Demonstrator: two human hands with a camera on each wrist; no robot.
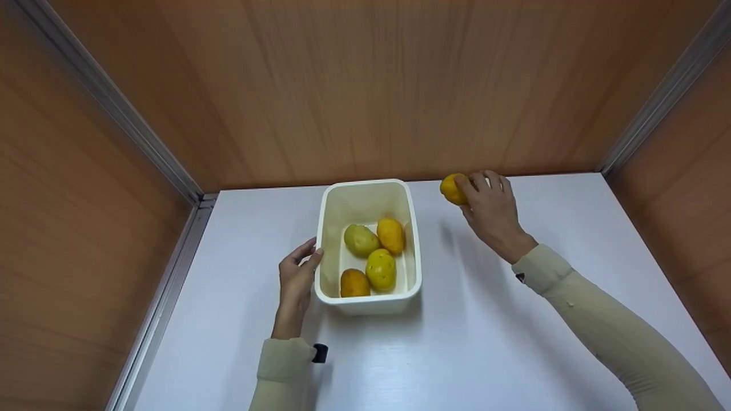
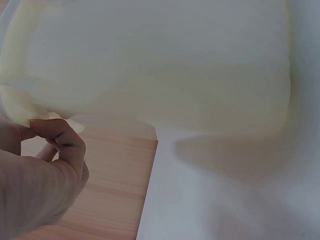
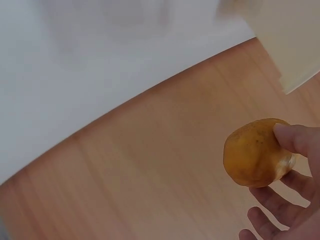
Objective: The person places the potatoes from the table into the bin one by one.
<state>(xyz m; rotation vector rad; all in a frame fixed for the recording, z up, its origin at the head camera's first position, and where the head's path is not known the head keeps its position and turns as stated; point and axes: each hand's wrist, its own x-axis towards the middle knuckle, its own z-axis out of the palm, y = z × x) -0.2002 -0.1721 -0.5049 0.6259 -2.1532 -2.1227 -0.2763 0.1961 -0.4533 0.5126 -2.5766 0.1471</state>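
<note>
A cream plastic bin (image 1: 368, 307) stands on the white table. Inside lie several mangoes: a green mango (image 1: 361, 240), a yellow mango (image 1: 390, 236), a yellow-green mango (image 1: 381, 270) and an orange-brown mango (image 1: 354, 283). My left hand (image 1: 298, 278) pinches the bin's left rim, thumb on top and fingers outside; the left wrist view shows the bin wall (image 2: 175, 95) above that hand (image 2: 47, 170). To the right of the bin and raised over the table's back edge, my right hand (image 1: 492, 208) holds another yellow-orange mango (image 1: 454, 189) between thumb and fingers.
The white table (image 1: 188, 342) ends at a wood-panelled back wall (image 1: 371, 91). Wood side panels with grey metal corner strips stand at left and right. A shadow of the right arm falls on the table beside the bin.
</note>
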